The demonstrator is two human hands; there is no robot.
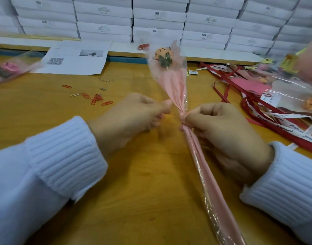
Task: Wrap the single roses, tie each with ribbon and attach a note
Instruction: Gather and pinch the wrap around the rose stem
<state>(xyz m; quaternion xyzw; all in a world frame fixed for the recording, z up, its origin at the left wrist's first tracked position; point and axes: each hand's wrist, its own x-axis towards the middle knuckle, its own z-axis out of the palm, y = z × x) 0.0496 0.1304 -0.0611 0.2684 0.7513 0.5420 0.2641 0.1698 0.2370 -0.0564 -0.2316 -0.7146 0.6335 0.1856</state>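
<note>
The rose [164, 56] tilts up over the table [142, 183], its head inside the flared top of the pink wrap [174, 85]. The right hand [222, 135] pinches that wrap at its gathered neck, likely to hold the pleats tight where a tie belongs. The left hand [134, 119] is curled, with its thumb tip just beside the wrap's edge; blur hides whether it grips anything. There's no ribbon on this one yet, I'd judge. Ribbons [275, 124] lie near on the right and paper clips [96, 100] on the left, probably for the notes.

Right hand [222, 131] pinching wrapped rose [172, 85], ribbons [268, 119] nearby
</note>
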